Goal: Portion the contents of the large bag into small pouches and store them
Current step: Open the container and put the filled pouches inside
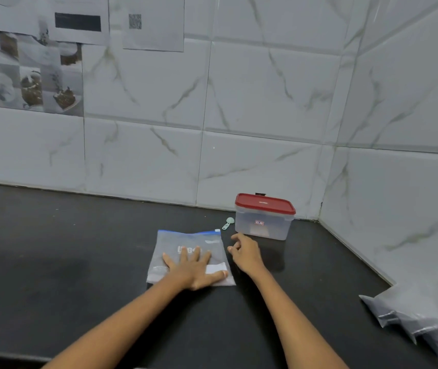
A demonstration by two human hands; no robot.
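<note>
The left hand (192,270) lay flat with fingers spread wide, pressing on the large bag (190,255), which lay flat on the dark counter (52,262). At three o'clock of the bag, just beside its edge, the right hand (244,253) hovered with fingers loosely curled, holding nothing. At one o'clock of that hand stood a clear container (264,219) with a red lid (264,203), a small pale scoop (228,223) at its nine o'clock. Small pouches (420,318) lay heaped at four o'clock, well apart.
</note>
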